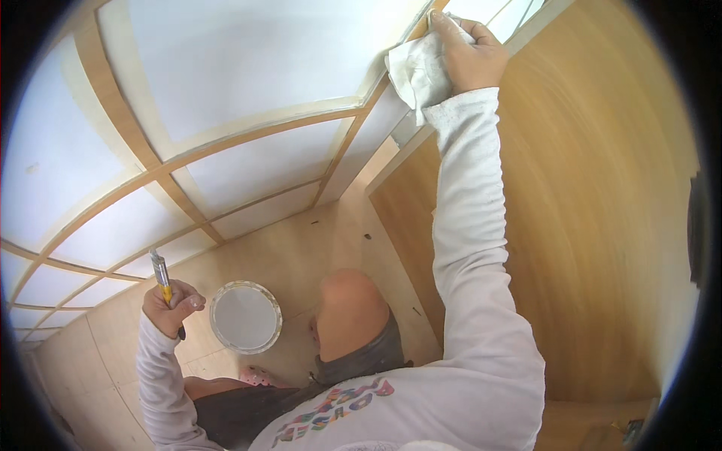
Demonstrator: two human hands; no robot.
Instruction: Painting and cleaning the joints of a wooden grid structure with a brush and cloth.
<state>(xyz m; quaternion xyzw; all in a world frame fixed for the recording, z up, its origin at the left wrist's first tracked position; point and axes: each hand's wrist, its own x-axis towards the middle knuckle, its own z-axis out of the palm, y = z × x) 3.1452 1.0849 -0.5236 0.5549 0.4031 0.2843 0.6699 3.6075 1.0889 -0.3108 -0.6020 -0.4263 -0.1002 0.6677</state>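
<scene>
My right hand (pixel 475 59) is raised at the upper right, fingers closed on a crumpled white cloth (pixel 418 69). It presses the cloth against a wooden strip of the panelled frame (pixel 252 141), whose panels are white with yellowish borders. Lower left, my left hand (pixel 171 304) grips a paintbrush (pixel 162 278) with a yellow and dark handle, its bristles pointing up. Just right of that hand, a round bucket (pixel 213 331) stands on the floor with pale grey-white paint inside. Smears of paint mark its rim.
A large plain wooden panel (pixel 571 218) fills the right side, close to my right arm. Light boards form the floor (pixel 98 361), with a few small dark bits (pixel 368 237) on it. My bent knee (pixel 350 308) is beside the bucket.
</scene>
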